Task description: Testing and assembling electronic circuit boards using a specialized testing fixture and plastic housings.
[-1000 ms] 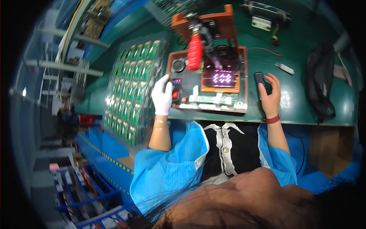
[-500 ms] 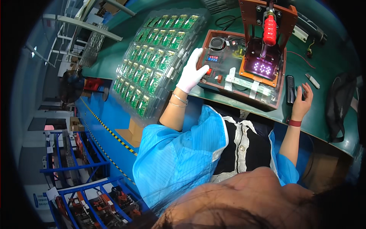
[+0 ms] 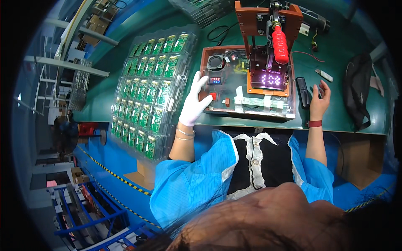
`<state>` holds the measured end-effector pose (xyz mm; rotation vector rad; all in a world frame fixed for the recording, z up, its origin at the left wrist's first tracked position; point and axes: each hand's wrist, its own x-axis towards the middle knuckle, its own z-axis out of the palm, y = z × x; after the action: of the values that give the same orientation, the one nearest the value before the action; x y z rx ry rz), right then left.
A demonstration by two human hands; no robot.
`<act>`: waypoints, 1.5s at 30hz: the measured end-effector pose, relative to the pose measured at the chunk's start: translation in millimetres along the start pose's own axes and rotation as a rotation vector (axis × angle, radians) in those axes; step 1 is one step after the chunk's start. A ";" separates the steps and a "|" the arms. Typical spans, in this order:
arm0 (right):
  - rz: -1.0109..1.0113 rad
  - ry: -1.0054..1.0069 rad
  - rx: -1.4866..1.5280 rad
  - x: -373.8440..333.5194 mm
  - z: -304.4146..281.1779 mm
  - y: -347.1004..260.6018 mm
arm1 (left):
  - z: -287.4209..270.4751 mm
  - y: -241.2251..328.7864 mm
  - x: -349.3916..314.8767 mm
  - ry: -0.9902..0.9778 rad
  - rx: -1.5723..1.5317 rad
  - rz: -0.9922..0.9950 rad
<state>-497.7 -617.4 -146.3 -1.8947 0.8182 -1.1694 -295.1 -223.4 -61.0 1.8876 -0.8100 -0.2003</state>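
Note:
My left hand [image 3: 193, 102], in a white glove, rests at the left edge of a test fixture box [image 3: 247, 112] with its fingers apart. Its thumb tip lies beside or against a red button [image 3: 213, 96]; which one I cannot tell. Above the button sits a small digital display [image 3: 215, 81]. Under the clamp with a red ribbed handle [image 3: 280, 45], white-violet dots glow on a dark panel [image 3: 271, 79] in an orange frame [image 3: 268, 92]. My bare right hand [image 3: 320, 103] is open, fingers loosely curved, beside a black remote-like device [image 3: 302, 93], holding nothing.
A clear plastic tray [image 3: 187, 60] of green circuit boards [image 3: 160, 66] overhangs the bench on the left. On the right lie a small light-coloured tool [image 3: 324, 75] and a black bag [image 3: 357, 93]. Cables [image 3: 220, 33] run behind the box. A cardboard box [image 3: 361, 164] stands below.
The whole view has shifted and turned, so the fixture sits lower and further left in it. The glowing dot pattern looks different. Both hands keep nearly the same places on the bench.

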 end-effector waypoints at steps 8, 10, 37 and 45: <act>-0.907 0.186 0.297 40.5 -7.2 -183.9 | 2.7 -12.4 -9.7 0.287 -0.342 -0.184; -1.134 0.225 0.340 57.8 10.4 -215.3 | 0.5 -1.7 -7.0 0.323 -0.362 -0.205; -0.657 -0.354 0.347 173.3 65.9 -272.5 | -17.7 2.9 -19.9 0.378 -0.506 -0.088; -0.167 -0.424 0.766 99.5 -42.0 -163.6 | -0.7 49.6 4.4 -0.054 0.076 0.198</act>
<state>-477.3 -625.7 48.5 -1.4782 -0.0402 -0.9323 -313.4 -237.7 -17.0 1.8647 -1.0473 -0.0989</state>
